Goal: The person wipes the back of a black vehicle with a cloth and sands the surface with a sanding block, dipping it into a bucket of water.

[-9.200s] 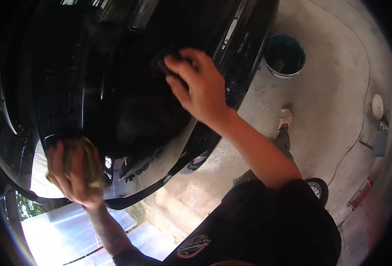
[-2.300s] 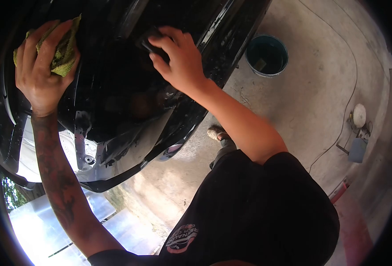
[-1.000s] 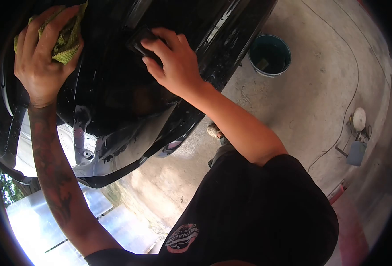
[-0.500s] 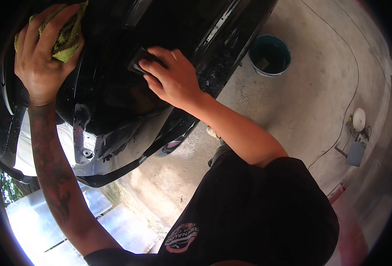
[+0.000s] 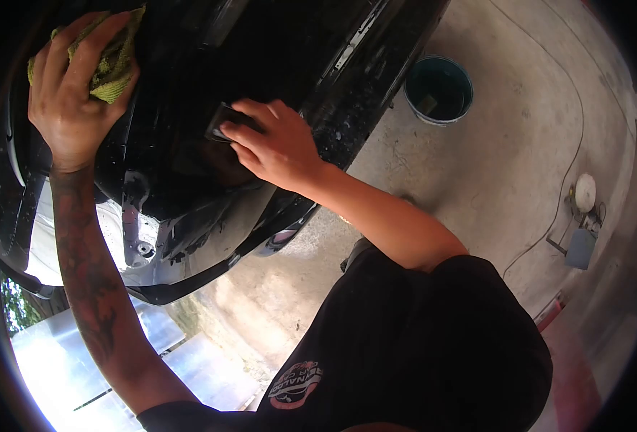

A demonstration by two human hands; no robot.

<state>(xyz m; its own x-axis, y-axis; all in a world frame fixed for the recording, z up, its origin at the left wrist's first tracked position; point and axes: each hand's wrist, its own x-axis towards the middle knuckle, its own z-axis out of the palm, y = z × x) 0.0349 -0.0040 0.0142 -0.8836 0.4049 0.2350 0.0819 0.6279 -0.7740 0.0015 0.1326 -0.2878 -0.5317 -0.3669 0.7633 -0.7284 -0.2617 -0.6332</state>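
My left hand (image 5: pixel 73 126) is closed around a crumpled yellow-green microfiber cloth (image 5: pixel 111 72) at the upper left, over the glossy black car body (image 5: pixel 181 162). Closer to the middle, the fingers of my right hand (image 5: pixel 282 147) grip a small dark rectangular block (image 5: pixel 222 122). That block lies against the black panel, its lower side partly hidden by my fingers. Water droplets and streaks show on the paintwork around it, and a light reflection shows on the panel below my left hand.
A dark bucket (image 5: pixel 433 68) with liquid stands on the concrete floor (image 5: pixel 505 165) beside the car. A long cable (image 5: pixel 579 126) runs across the floor to the right, near a grey object with a round pale part (image 5: pixel 585 193). Bright panels (image 5: pixel 81 353) lie at lower left.
My right hand has slid the dark block down the panel, toward my body. My left hand and the cloth have shifted only slightly.
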